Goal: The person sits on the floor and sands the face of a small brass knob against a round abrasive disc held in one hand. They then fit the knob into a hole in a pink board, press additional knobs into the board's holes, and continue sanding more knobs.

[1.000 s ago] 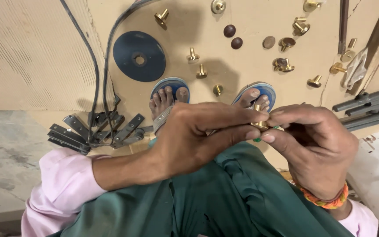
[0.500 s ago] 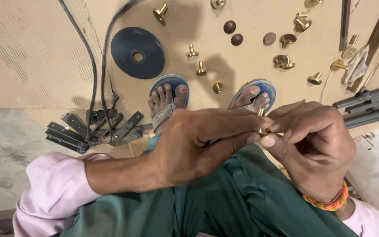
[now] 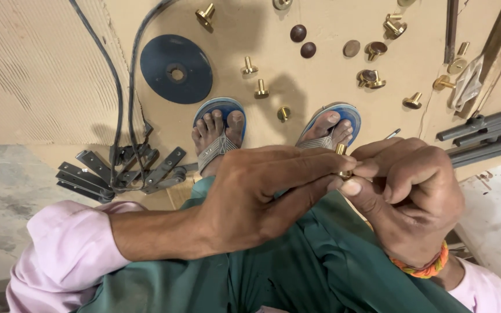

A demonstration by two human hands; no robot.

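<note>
— Pinching that small brass fitting [image 3: 341, 162] between both sets of fingertips, are you? Your left hand [image 3: 256, 197] closes thumb and fingers on it from one side, your right hand [image 3: 410, 197] nips it from the other, above your green-clad lap.

— Yes. How do I keep it steady?

— As I judge it, hold one hand still and let only the other turn, pads kept close to the piece so it cannot tip. If it slips it may drop between your sandalled feet [image 3: 218, 130].

— And the rest?

— More brass fittings [image 3: 259, 90] lie scattered on the tan board [image 3: 42, 69] beyond your toes, toward its far edge, with dark round caps [image 3: 298, 33]. A blue disc [image 3: 176, 68] sits left of them, beside black cables [image 3: 117, 104] and grey metal brackets [image 3: 88, 177] at the board's near edge.
</note>
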